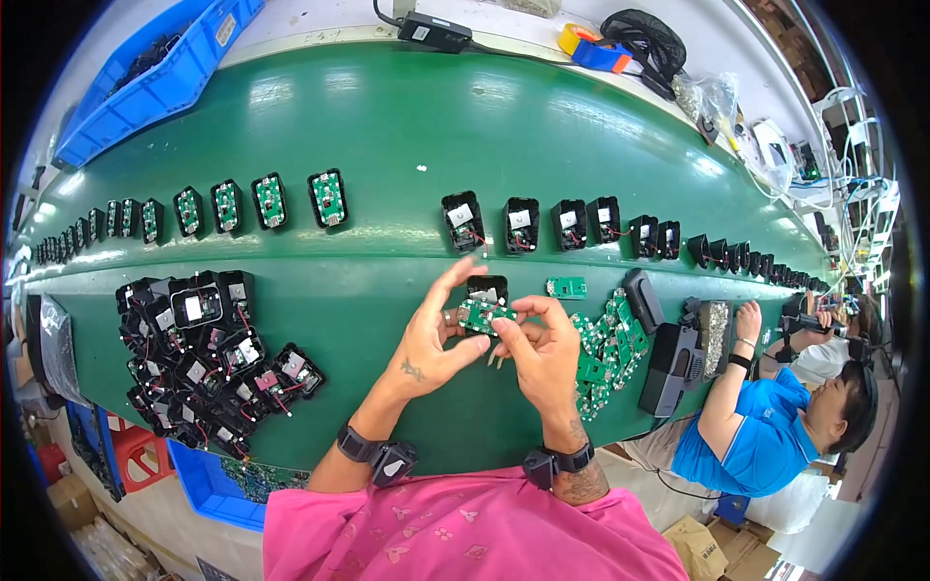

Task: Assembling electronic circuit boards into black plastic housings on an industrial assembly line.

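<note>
A small green circuit board is pinched between the thumb and fingers of my right hand, at the middle of the bench. Just behind it, partly covered by the board, is a black plastic casing. My left hand is beside both on the left, index finger raised and thumb stretched out below the board. Whether its folded fingers touch the casing is hidden. A loose green board and a heap of similar boards lie right of my hands.
At left is a pile of black casings with wires. Across the green bench runs a long row of casings, some with boards. Black devices lie at right, near a co-worker in blue. A blue bin stands far left.
</note>
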`<state>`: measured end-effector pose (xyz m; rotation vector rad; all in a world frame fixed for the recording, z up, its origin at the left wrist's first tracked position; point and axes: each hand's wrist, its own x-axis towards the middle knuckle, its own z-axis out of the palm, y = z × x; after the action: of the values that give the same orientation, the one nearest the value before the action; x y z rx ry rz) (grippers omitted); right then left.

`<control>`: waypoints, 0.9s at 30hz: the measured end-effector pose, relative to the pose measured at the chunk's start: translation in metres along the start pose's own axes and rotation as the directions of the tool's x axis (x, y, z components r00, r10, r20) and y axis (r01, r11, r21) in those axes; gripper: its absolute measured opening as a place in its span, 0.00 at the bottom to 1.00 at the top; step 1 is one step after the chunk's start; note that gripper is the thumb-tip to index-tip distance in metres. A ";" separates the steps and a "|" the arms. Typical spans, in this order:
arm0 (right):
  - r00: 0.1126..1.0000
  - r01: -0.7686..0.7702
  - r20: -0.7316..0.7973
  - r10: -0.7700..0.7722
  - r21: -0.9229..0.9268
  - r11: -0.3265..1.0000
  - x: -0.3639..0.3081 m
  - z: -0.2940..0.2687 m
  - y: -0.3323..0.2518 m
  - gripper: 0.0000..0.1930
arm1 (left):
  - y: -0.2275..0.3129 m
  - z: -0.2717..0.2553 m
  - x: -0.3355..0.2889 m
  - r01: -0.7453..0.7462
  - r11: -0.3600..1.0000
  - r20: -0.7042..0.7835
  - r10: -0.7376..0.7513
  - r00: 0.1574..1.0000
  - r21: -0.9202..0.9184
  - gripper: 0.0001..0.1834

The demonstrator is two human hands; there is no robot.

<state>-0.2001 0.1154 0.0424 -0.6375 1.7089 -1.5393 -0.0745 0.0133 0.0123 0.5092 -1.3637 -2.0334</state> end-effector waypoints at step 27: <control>0.849 0.516 0.217 -0.482 -0.544 0.662 0.009 0.013 0.009 0.02 | -0.002 0.004 -0.005 -0.029 0.937 -0.192 0.101 0.976 0.348 0.22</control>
<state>-0.1939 0.1015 0.0315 -1.5774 2.0892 -1.2798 -0.0739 0.0205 0.0123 0.7936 -1.5898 -1.6400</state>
